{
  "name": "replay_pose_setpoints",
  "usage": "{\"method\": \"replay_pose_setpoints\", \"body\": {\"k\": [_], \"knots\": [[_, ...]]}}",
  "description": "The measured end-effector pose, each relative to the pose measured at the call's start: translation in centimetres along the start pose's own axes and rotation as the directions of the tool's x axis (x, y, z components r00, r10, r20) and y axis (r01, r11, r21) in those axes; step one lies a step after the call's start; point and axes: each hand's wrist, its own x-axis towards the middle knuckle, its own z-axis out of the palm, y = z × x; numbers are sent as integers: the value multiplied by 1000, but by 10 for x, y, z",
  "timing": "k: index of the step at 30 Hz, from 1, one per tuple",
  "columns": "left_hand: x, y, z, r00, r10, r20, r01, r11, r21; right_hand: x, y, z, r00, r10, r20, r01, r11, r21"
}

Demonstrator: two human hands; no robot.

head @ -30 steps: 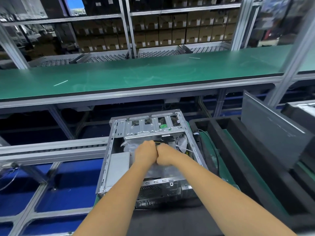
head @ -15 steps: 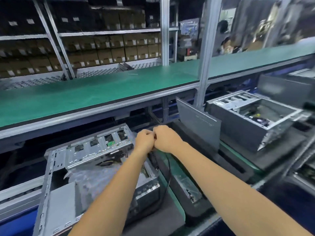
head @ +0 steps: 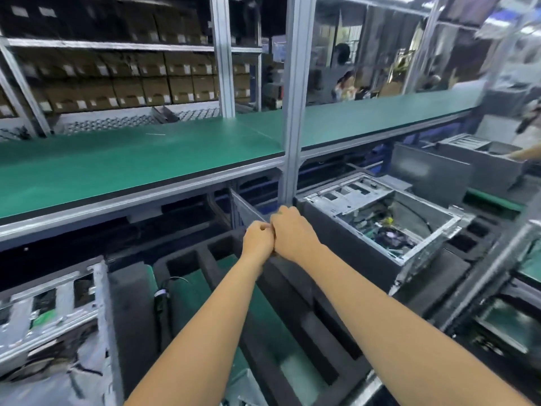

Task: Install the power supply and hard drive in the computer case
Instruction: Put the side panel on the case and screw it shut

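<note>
Fists meeting above the foam tray, between two open cases

The left hand point(head: 257, 243) and right hand point(head: 292, 234) are touching, each grip curling tight, holding nothing visible. One computer case point(head: 380, 221) is sitting right of them, nearer the right hand, its long axis running away; a second case point(head: 55, 312) is lying lower left.

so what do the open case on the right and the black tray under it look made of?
Open computer case: looks like bare sheet metal, silver-grey and dully shiny, with punched slots and folded edges. Black tray: probably foam, matte and thick-walled with cut-out pockets; blur leaves this uncertain.
</note>
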Motion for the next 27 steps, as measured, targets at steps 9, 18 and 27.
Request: {"method": "replay_pose_setpoints", "body": {"k": [9,18,27], "knots": [[44,-10,23,987,-156,-32,156,988,-3,55,30,40,924,153,350,-186,981,61],[46,5,4,990,-137,-16,134,986,-99,63,9,20,966,170,193,-178,984,27],[1,64,-41,999,39,5,-36,950,-309,31,-43,-74,985,172,-18,-170,982,88]]}}
